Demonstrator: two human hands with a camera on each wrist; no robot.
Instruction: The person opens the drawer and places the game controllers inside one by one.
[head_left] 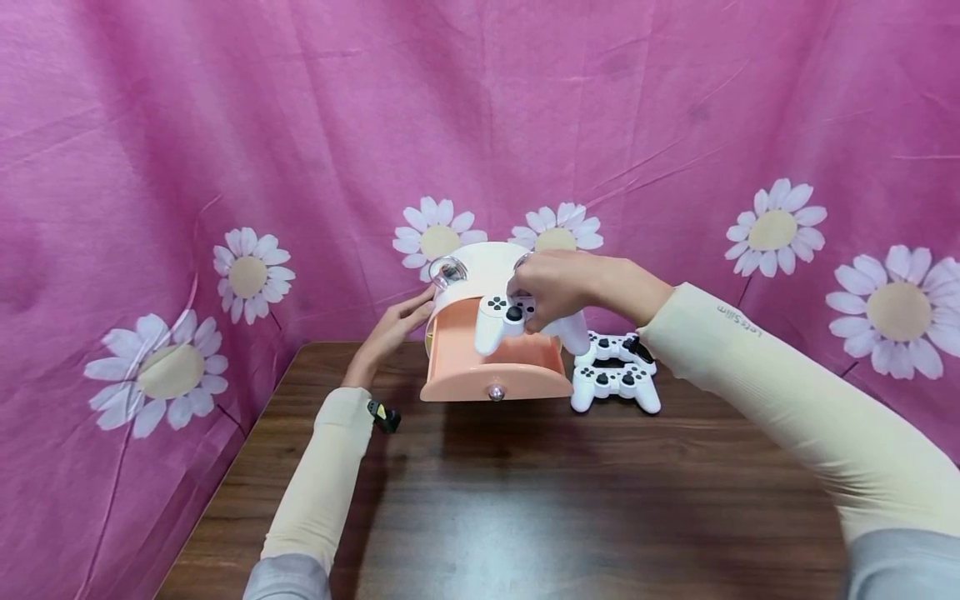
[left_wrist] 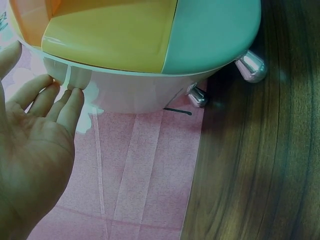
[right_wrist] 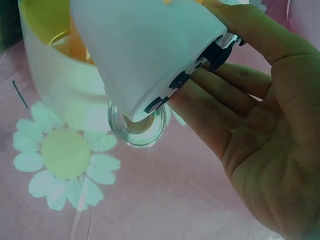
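A white game controller [head_left: 491, 329] is gripped from above by my right hand [head_left: 558, 287], over the pulled-out orange drawer [head_left: 495, 375]. The drawer belongs to a rounded white storage box [head_left: 491, 262] with clear ring-shaped eyes on top. In the right wrist view the controller [right_wrist: 145, 55] sits between thumb and fingers, its black buttons and sticks facing the palm. My left hand [head_left: 393, 329] is at the box's left side. Its nearly straight fingertips touch the white wall in the left wrist view, beside a yellow drawer [left_wrist: 110, 37] and a teal drawer [left_wrist: 215, 35].
Two more white controllers, a front one [head_left: 615, 385] and one behind it [head_left: 600, 343], lie on the brown wooden table [head_left: 525, 500] right of the box. Short metal feet [left_wrist: 252, 67] hold up the box. A pink daisy-patterned curtain [head_left: 480, 108] hangs close behind.
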